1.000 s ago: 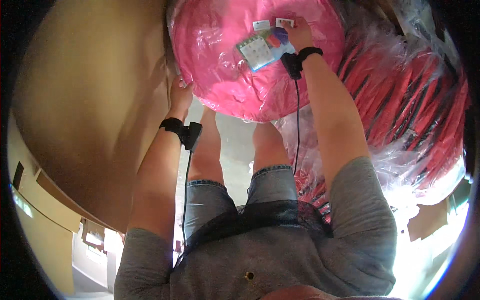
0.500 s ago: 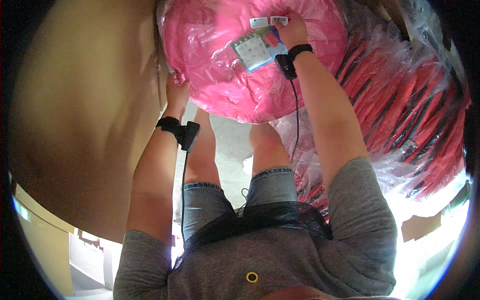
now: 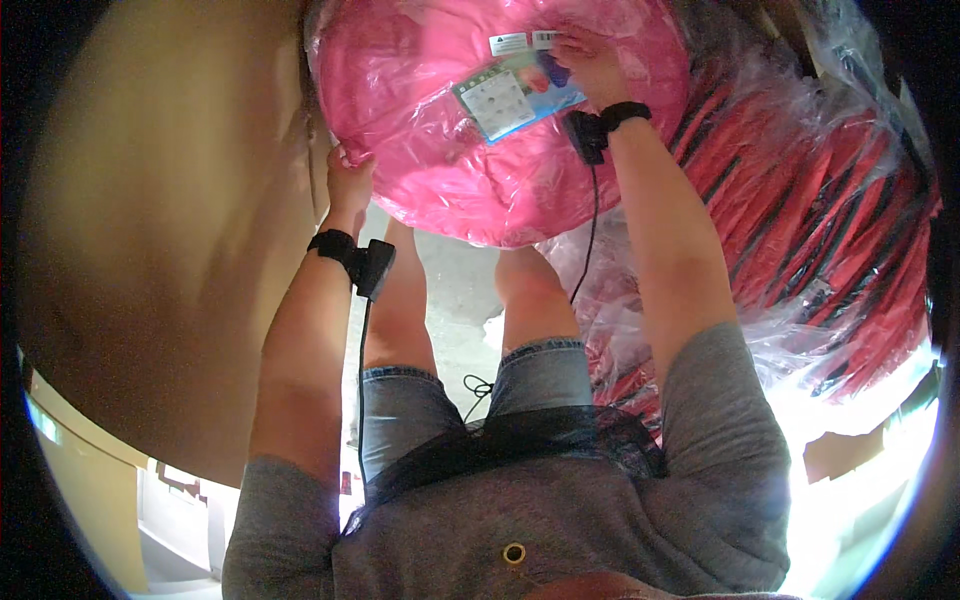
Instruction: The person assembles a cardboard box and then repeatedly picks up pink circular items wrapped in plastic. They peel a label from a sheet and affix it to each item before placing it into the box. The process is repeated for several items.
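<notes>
The left hand (image 3: 349, 180) pinches the pink package (image 3: 440, 185) by its edge — the right hand (image 3: 592, 70) is over it, grip I cannot tell.

The round pink bundle (image 3: 490, 175) showed its broad face on my feed, wrapped in clear, wrinkled plastic (image 3: 385, 130), its far edge cut off from my view. On that face I saw a colourful printed card (image 3: 505, 100), slanting up rightward, just below two small white labels (image 3: 508, 44).
</notes>
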### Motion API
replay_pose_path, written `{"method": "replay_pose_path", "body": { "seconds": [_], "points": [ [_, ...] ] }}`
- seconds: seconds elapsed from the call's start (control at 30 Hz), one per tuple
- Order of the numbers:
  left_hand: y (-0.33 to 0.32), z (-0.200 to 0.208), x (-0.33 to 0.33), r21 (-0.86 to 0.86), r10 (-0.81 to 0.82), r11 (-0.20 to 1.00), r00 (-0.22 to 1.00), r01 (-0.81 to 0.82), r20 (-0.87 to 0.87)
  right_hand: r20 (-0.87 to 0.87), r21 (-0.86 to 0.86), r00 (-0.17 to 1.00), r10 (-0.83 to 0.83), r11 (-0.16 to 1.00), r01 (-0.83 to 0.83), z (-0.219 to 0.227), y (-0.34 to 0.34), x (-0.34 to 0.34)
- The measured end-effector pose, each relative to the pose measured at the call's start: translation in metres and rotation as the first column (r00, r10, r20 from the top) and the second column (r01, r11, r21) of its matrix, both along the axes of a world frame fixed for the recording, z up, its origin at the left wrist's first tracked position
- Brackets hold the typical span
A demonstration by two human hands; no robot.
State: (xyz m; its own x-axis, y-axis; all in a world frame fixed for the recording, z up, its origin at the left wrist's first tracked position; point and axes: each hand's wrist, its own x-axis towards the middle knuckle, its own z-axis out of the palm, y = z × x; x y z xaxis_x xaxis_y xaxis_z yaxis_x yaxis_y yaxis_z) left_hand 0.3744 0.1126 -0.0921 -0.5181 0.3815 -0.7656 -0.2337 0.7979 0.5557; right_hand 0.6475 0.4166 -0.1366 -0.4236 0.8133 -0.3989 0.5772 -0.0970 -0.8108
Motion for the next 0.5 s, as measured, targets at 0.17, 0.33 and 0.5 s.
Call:
{"method": "replay_pose_path", "body": {
  "seconds": [0.17, 0.33, 0.5],
  "points": [
    [0.005, -0.006, 0.008, 0.083, 0.069, 0.994, 0.993, -0.077, 0.096, -0.057, 0.181, 0.989, -0.139, 0.972, 0.147, -0.034, -0.016, 0.044],
    [-0.004, -0.006, 0.005, -0.053, 0.127, 0.991, 0.990, -0.124, 0.060, 0.182, 0.019, 0.770, -0.612, 0.785, 0.619, 0.028, -0.101, 0.097],
    [0.015, 0.052, 0.017, 0.010, 0.167, 0.986, 0.985, -0.167, 0.034, 0.272, -0.018, 0.571, -0.775, 0.589, 0.808, 0.036, -0.191, 0.131]
  ]
}}
